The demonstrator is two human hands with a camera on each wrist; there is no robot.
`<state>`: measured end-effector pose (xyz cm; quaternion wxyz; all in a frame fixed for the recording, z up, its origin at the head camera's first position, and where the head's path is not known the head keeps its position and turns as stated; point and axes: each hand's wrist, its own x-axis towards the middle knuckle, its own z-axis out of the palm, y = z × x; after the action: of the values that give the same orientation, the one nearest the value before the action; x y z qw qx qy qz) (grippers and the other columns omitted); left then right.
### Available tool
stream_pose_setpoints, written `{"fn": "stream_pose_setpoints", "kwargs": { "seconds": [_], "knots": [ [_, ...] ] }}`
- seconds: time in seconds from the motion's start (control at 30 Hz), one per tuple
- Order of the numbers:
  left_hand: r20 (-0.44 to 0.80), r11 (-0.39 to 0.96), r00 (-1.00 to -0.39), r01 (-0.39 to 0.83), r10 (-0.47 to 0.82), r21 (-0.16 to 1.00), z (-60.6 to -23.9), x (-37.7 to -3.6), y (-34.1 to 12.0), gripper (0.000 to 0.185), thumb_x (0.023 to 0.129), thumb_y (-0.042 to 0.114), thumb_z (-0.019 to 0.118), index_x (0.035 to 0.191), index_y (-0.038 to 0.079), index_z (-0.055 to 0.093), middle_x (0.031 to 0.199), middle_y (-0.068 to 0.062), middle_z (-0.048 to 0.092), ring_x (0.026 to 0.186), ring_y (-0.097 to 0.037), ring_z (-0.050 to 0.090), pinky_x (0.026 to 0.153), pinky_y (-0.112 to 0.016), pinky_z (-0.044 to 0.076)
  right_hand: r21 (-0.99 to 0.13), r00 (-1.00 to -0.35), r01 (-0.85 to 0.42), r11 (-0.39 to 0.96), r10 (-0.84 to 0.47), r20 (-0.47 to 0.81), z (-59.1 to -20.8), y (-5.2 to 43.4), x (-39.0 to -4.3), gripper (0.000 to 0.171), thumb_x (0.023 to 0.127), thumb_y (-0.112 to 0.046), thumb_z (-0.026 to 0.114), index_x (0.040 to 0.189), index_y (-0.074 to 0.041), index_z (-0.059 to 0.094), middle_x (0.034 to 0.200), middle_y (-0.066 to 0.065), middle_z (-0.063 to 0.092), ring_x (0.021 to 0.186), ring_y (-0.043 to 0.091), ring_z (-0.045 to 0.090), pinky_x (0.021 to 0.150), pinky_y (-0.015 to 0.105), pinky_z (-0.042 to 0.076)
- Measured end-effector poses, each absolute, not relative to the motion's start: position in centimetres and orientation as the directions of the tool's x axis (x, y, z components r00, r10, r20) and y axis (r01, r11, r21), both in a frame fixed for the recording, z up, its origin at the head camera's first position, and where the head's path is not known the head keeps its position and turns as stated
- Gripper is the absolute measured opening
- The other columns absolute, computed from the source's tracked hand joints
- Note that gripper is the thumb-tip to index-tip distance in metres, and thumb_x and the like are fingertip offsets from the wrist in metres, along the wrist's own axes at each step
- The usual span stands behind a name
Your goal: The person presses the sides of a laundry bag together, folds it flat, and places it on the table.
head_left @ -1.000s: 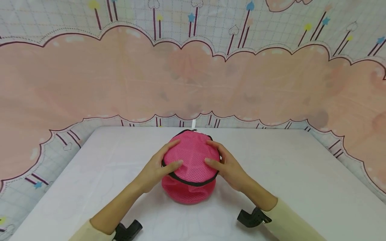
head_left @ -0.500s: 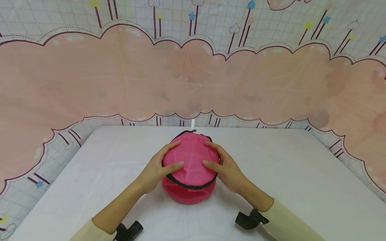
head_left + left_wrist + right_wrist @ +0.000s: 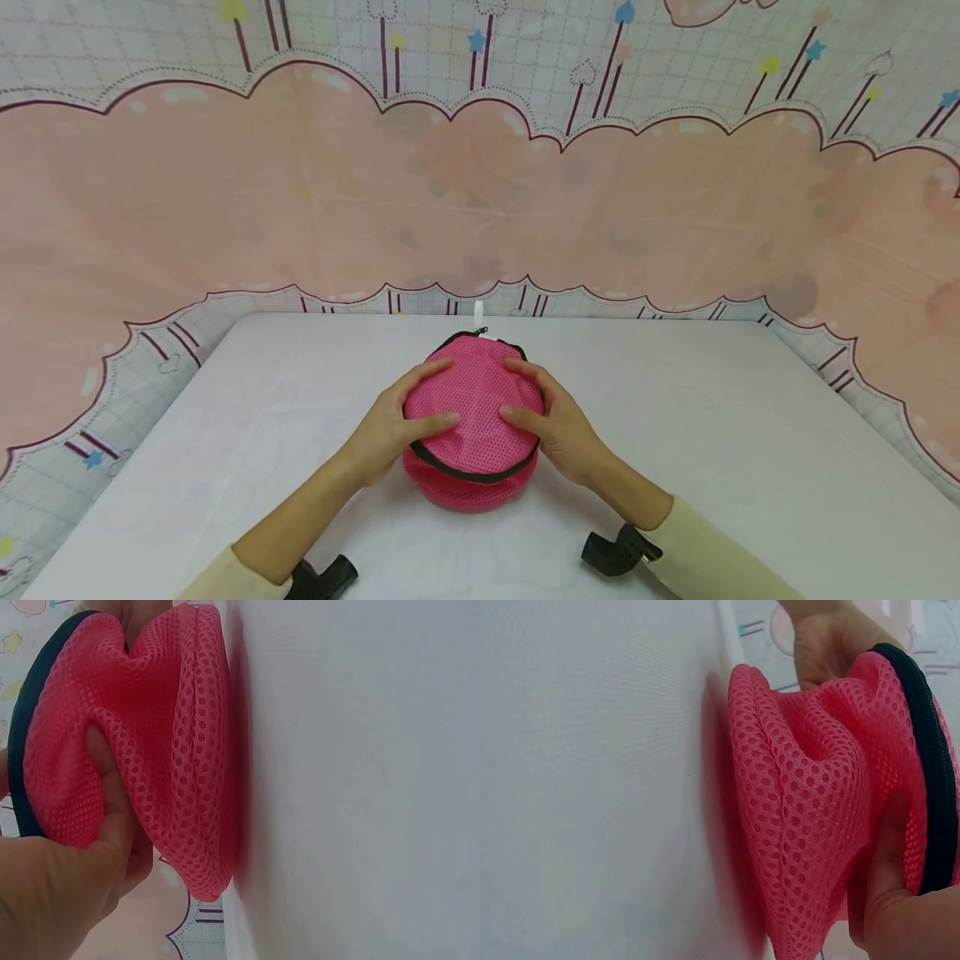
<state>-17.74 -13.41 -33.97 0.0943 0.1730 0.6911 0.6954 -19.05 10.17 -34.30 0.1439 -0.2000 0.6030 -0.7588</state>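
Left hand (image 3: 390, 429) and right hand (image 3: 557, 425) clamped on sides of pink mesh bag (image 3: 472, 417), thumbs on top. Bag mid-bench (image 3: 750, 450), squashed. Risk: soft mesh buckles unevenly, black zipper rim (image 3: 465, 473) twists; bag may slide.

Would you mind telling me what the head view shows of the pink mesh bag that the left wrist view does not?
Only the head view shows both hands, the left hand and the right hand, resting on top of the pink mesh bag, with its white zip pull at the far side and the patterned backdrop. Only the left wrist view shows the thumb denting the bag's side and the crumpled folds at its base. Both show the black zip band and the white table.
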Motion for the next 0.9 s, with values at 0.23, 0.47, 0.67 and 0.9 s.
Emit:
{"fn": "stream_pose_setpoints", "kwargs": {
  "seconds": [0.23,0.47,0.67,0.9],
  "knots": [
    [0.109,-0.067,-0.912,0.09,0.396,0.994,-34.2,-17.7,-13.4,0.067,0.084,0.009,0.072,0.144,0.018,0.043,0.147,-0.014,0.032,0.125,-0.035,0.041,0.091,-0.037,0.049,-0.975,-0.886,-0.049,-0.215,-0.442,0.142,-34.8,10.0,-19.1,0.059,0.091,0.0,0.06,0.144,-0.009,0.036,0.147,0.013,0.029,0.13,0.031,0.034,0.098,0.033,0.044],
    [0.077,-0.108,-0.905,0.035,0.418,0.994,-34.3,-17.7,-13.3,0.068,0.083,0.007,0.073,0.144,0.02,0.044,0.147,-0.012,0.032,0.123,-0.033,0.044,0.09,-0.039,0.05,-0.974,-0.897,-0.039,-0.224,-0.422,0.133,-35.2,9.9,-19.0,0.057,0.091,0.001,0.06,0.143,-0.009,0.038,0.146,0.012,0.03,0.129,0.03,0.035,0.096,0.034,0.045],
    [0.067,-0.108,-0.908,0.024,0.414,0.994,-34.6,-17.6,-13.4,0.069,0.082,0.006,0.074,0.143,0.02,0.045,0.147,-0.012,0.032,0.121,-0.033,0.048,0.09,-0.039,0.05,-0.969,-0.898,-0.043,-0.244,-0.416,0.145,-35.6,9.7,-18.9,0.057,0.091,0.001,0.06,0.143,-0.007,0.038,0.145,0.011,0.031,0.128,0.029,0.037,0.097,0.033,0.045],
    [0.051,-0.092,-0.912,0.015,0.407,0.996,-34.9,-17.6,-13.5,0.07,0.081,0.007,0.075,0.143,0.02,0.046,0.147,-0.012,0.032,0.122,-0.032,0.046,0.09,-0.038,0.049,-0.964,-0.896,-0.04,-0.264,-0.417,0.151,-35.9,9.5,-18.7,0.058,0.09,0.001,0.061,0.143,-0.007,0.038,0.145,0.012,0.031,0.127,0.029,0.038,0.097,0.033,0.045]
  ]
}}
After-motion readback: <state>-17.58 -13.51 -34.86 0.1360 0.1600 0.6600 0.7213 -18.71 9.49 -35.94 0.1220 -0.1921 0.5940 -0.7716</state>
